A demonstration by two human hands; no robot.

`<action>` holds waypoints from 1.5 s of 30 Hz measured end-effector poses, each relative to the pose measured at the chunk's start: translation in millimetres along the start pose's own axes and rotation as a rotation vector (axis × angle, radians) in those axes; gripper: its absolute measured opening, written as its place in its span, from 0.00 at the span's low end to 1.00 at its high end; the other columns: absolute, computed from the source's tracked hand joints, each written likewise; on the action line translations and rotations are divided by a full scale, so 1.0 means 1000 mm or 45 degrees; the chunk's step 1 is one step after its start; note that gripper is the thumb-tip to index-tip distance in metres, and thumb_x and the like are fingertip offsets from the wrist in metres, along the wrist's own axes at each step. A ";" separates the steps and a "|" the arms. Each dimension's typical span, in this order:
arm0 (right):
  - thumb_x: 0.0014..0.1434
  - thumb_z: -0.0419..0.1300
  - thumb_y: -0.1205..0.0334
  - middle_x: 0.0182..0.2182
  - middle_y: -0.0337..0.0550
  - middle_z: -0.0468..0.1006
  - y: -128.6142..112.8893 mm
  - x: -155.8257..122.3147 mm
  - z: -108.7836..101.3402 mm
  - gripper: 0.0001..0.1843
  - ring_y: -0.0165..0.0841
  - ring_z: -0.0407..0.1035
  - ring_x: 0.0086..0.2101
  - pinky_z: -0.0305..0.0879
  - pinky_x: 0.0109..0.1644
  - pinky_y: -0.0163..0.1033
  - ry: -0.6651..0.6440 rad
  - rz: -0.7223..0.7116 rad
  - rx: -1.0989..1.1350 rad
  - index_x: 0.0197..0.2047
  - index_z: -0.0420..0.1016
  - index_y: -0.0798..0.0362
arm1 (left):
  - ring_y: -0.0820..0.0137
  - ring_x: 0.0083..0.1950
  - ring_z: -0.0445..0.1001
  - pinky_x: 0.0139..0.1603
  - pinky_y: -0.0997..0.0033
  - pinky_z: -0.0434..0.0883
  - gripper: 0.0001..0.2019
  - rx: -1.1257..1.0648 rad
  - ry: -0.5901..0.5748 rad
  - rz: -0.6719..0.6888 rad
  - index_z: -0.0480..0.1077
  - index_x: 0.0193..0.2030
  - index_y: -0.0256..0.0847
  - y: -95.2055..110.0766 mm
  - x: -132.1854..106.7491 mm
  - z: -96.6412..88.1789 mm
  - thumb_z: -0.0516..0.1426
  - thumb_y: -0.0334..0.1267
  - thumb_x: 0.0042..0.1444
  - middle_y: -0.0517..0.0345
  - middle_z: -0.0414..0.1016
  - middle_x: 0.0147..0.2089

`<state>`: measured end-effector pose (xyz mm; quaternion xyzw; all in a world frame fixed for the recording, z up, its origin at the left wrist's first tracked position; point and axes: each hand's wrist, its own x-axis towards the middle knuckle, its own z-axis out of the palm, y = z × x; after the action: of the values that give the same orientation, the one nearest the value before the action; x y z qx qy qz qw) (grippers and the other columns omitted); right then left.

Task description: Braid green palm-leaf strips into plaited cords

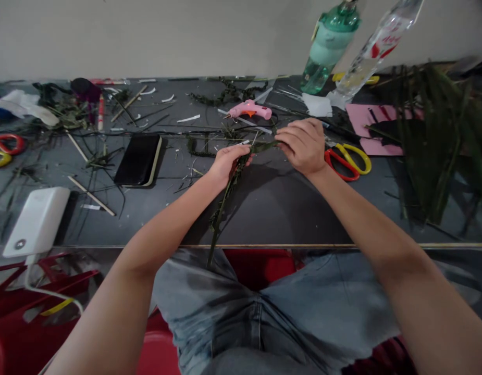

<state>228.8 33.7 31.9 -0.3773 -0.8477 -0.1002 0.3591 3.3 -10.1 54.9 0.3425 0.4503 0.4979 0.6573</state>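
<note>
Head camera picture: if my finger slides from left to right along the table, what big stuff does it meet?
White power bank → black phone → left hand → right hand → red-and-yellow scissors beside that hand → big green leaves.

Above the table (pixel 287 205), a dark green leaf strip (pixel 266 147) is being held between the left hand (pixel 230 162) and the right hand (pixel 303 145), while a braided leaf length (pixel 225 200) is being trailed downward from the left one. A pink glue gun (pixel 250 110) is being surrounded by scraps beyond them, and the hands are being flanked by a black phone (pixel 138 159) and white power bank (pixel 39 219) leftward, scissors (pixel 348 159) and long leaves (pixel 436 151) rightward.
</note>
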 end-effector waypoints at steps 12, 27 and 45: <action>0.64 0.61 0.42 0.35 0.44 0.85 -0.009 -0.012 -0.027 0.22 0.33 0.78 0.32 0.67 0.33 0.37 0.115 -0.203 -0.123 0.51 0.78 0.50 | 0.80 0.23 0.70 0.28 0.80 0.69 0.03 -0.099 0.019 0.031 0.77 0.31 0.38 0.000 -0.001 0.002 0.61 0.28 0.51 0.64 0.76 0.23; 0.74 0.45 0.55 0.35 0.43 0.83 -0.024 0.008 -0.039 0.23 0.34 0.75 0.37 0.64 0.41 0.42 -0.268 -0.320 -0.229 0.34 0.75 0.51 | 0.76 0.23 0.70 0.32 0.71 0.71 0.03 0.321 0.013 0.082 0.77 0.24 0.37 -0.005 0.015 -0.015 0.65 0.29 0.47 0.57 0.75 0.23; 0.73 0.34 0.42 0.32 0.44 0.82 -0.017 -0.015 -0.005 0.34 0.33 0.74 0.31 0.66 0.38 0.40 -0.041 -0.152 0.060 0.43 0.77 0.51 | 0.78 0.18 0.62 0.20 0.75 0.61 0.17 0.101 -0.592 0.049 0.68 0.19 0.41 0.006 -0.013 -0.008 0.70 0.47 0.31 0.62 0.66 0.18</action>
<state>226.1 11.6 27.1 -0.3190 -0.8766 -0.0952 0.3476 -7.8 -20.7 60.2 0.4821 0.2993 0.3999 0.7198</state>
